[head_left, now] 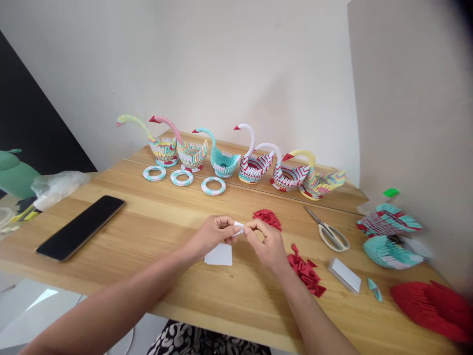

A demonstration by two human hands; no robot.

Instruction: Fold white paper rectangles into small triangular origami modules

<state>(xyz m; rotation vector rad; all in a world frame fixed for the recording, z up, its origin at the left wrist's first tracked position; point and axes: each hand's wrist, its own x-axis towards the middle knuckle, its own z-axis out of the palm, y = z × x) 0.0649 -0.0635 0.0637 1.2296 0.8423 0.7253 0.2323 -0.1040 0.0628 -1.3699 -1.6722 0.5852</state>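
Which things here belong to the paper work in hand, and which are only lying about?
Likely in the job:
white paper, pinched by left hand and right hand
white sheets near the hands
red pieces, in two heaps

Apparently lying or standing about:
phone
scissors, unheld
swans, at the back
plastic bag
green container

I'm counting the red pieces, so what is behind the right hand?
Beyond the right hand, a heap of red paper pieces shows on the wooden table. The hand covers part of its near edge, so any pieces or wood behind it cannot be seen.
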